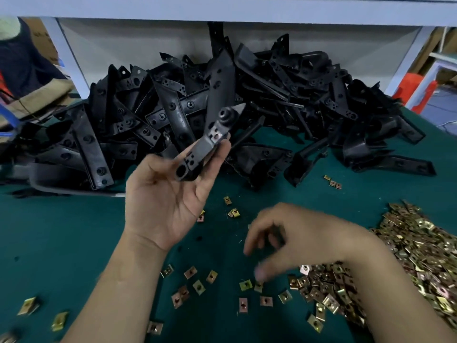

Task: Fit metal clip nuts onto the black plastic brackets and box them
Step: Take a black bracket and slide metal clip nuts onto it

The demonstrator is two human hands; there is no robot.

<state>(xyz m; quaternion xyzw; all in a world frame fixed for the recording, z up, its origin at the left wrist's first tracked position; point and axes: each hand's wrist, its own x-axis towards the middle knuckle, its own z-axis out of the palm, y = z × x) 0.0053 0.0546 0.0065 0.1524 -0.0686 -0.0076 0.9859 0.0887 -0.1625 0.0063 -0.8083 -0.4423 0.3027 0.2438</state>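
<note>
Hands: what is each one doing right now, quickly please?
Left hand: holds a black plastic bracket.
Right hand: blurred, fingers curled over loose clip nuts; grip cannot be told.

There is just one camera, worn on the person's head, and it looks forward and down at the dark green table top (61, 231). It is very near the left hand (168, 201), which holds one black plastic bracket (215, 137), and the right hand (304, 238). The big heap of black plastic brackets (272, 95) lies farther off at the back.
</note>
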